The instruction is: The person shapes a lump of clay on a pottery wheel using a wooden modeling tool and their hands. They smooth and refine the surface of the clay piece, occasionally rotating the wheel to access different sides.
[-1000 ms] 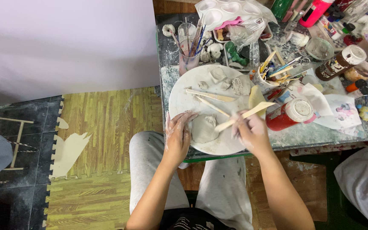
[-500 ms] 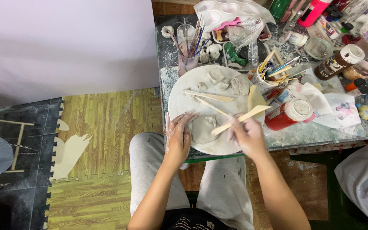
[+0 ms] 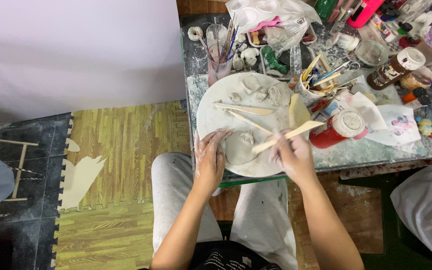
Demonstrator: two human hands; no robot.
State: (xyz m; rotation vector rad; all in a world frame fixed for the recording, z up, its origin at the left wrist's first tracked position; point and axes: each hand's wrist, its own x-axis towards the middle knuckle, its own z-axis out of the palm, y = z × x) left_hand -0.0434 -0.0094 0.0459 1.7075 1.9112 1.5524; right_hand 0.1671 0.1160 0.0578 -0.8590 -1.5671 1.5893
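Clay [image 3: 238, 148] sits at the near edge of the round board [image 3: 211, 107], steadied by the flat, open left hand [image 3: 210, 159] while the right hand [image 3: 292, 156] grips a wooden tool [image 3: 287, 136], tip on it; spare tools [image 3: 243, 108] lie beyond.

Your clay-dusted left hand [image 3: 209, 159] rests on a matt white round board [image 3: 211, 107] beside a lump of damp grey clay [image 3: 238, 147]. Your right hand [image 3: 292, 156] grips a smooth pale wooden tool [image 3: 288, 135]. Nearby, a red jar [image 3: 338, 129] shines glossy plastic.
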